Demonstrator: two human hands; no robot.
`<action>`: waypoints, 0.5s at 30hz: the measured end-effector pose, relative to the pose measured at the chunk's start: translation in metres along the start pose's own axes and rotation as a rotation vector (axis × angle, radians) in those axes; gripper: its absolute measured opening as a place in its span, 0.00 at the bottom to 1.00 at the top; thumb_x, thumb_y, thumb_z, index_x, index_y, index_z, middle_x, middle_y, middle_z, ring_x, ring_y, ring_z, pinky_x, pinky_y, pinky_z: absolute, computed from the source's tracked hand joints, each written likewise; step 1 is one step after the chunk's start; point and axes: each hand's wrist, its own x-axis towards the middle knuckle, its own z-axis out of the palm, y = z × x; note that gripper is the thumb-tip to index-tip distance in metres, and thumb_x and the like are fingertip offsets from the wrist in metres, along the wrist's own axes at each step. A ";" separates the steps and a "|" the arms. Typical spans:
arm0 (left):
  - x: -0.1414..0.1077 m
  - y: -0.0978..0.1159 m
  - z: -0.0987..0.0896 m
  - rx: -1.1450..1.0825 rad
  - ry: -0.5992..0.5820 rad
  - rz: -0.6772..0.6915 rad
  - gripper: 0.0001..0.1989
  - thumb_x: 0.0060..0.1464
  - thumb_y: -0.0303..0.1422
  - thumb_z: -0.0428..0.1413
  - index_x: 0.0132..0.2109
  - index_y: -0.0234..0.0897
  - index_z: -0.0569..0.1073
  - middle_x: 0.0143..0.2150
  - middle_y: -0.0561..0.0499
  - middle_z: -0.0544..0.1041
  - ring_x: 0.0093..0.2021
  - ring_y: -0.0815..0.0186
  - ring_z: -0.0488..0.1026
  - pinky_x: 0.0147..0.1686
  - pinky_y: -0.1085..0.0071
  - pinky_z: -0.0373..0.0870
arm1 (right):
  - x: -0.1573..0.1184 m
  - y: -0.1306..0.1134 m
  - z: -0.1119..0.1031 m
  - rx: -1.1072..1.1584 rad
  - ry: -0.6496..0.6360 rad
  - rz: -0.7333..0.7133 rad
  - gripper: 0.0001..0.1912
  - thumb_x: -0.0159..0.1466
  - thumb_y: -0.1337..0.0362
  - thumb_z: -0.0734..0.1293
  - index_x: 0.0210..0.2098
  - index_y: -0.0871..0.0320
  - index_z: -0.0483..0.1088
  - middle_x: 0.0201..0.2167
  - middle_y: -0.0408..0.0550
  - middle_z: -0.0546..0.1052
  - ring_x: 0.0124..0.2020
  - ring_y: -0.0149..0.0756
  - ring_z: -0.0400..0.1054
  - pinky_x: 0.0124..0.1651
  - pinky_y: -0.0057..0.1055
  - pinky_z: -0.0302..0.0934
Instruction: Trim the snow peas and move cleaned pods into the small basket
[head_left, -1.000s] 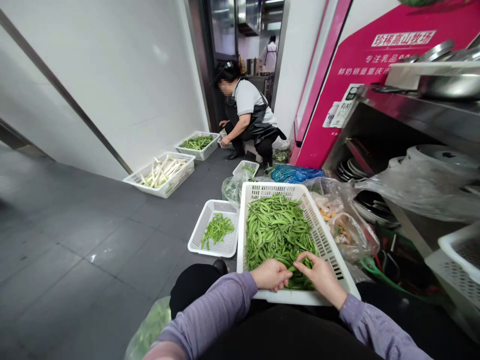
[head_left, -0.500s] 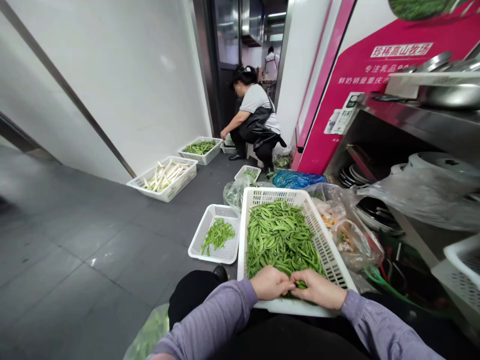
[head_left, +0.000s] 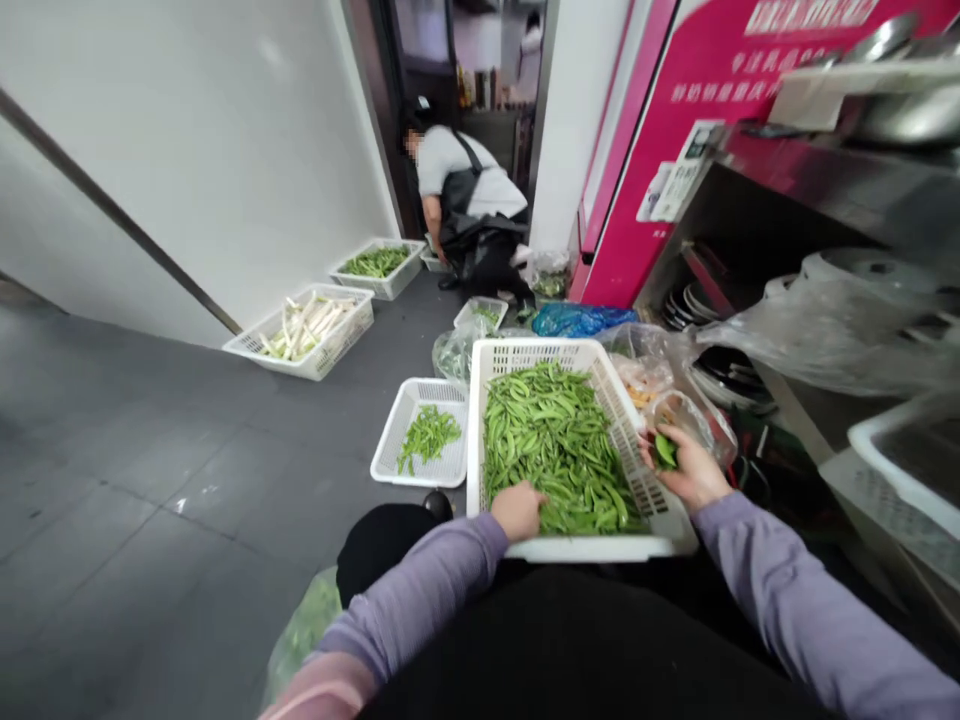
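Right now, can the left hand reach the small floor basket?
Probably yes: the left hand sits by the large basket's left wall; the small basket lies just past it, with only that wall between.

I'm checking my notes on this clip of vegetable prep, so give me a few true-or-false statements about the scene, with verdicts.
The right hand holds a pea pod. True.

The left hand grips a knife. False: it rests on the pods in the large white basket.

The small basket left of the large one holds far fewer pods. True.

The co-worker stands upright. False: they are bent low.

The blue bag sits on the steel shelf. False: it lies on the floor.
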 end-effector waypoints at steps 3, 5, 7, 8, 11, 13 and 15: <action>0.007 -0.006 0.002 -0.001 -0.137 0.014 0.18 0.48 0.25 0.50 0.46 0.34 0.75 0.44 0.37 0.73 0.45 0.52 0.71 0.44 0.61 0.66 | 0.006 0.012 0.003 -0.169 -0.100 0.075 0.11 0.62 0.64 0.54 0.39 0.62 0.64 0.31 0.54 0.74 0.29 0.34 0.69 0.33 0.31 0.63; 0.010 -0.006 0.002 0.042 -0.174 0.020 0.16 0.50 0.27 0.48 0.44 0.35 0.76 0.42 0.39 0.75 0.44 0.53 0.71 0.44 0.62 0.66 | 0.009 0.024 0.016 -0.368 -0.134 0.100 0.12 0.61 0.64 0.58 0.42 0.62 0.65 0.35 0.54 0.74 0.33 0.35 0.70 0.37 0.32 0.63; 0.012 -0.005 0.002 0.093 -0.145 0.019 0.16 0.52 0.28 0.47 0.43 0.36 0.76 0.42 0.39 0.75 0.43 0.54 0.72 0.43 0.63 0.67 | 0.012 0.035 0.032 -0.605 -0.188 0.098 0.11 0.57 0.65 0.64 0.39 0.63 0.68 0.36 0.57 0.75 0.39 0.40 0.69 0.42 0.34 0.61; 0.012 -0.004 0.002 0.106 -0.131 0.025 0.16 0.52 0.28 0.46 0.42 0.35 0.77 0.42 0.39 0.75 0.43 0.55 0.72 0.42 0.63 0.67 | 0.013 0.040 0.039 -0.708 -0.223 0.091 0.11 0.55 0.66 0.67 0.38 0.63 0.69 0.37 0.58 0.75 0.42 0.42 0.68 0.45 0.35 0.60; 0.013 -0.002 0.003 0.098 -0.141 0.082 0.16 0.52 0.29 0.47 0.42 0.36 0.77 0.41 0.41 0.76 0.42 0.57 0.72 0.42 0.66 0.67 | 0.014 0.050 0.058 -0.877 -0.298 0.075 0.10 0.54 0.69 0.67 0.36 0.66 0.71 0.38 0.64 0.74 0.44 0.47 0.68 0.46 0.38 0.58; 0.014 -0.002 0.006 0.086 -0.153 0.116 0.15 0.52 0.29 0.47 0.43 0.38 0.76 0.41 0.43 0.76 0.42 0.59 0.72 0.43 0.68 0.66 | 0.014 0.054 0.064 -0.944 -0.315 0.082 0.09 0.56 0.71 0.65 0.37 0.68 0.72 0.39 0.67 0.74 0.44 0.48 0.68 0.45 0.39 0.58; 0.016 -0.003 0.008 0.087 -0.157 0.123 0.15 0.52 0.30 0.48 0.43 0.38 0.76 0.42 0.44 0.76 0.42 0.59 0.72 0.43 0.68 0.66 | 0.012 0.055 0.064 -0.998 -0.319 0.090 0.11 0.57 0.71 0.63 0.38 0.68 0.72 0.39 0.67 0.73 0.43 0.48 0.69 0.44 0.39 0.59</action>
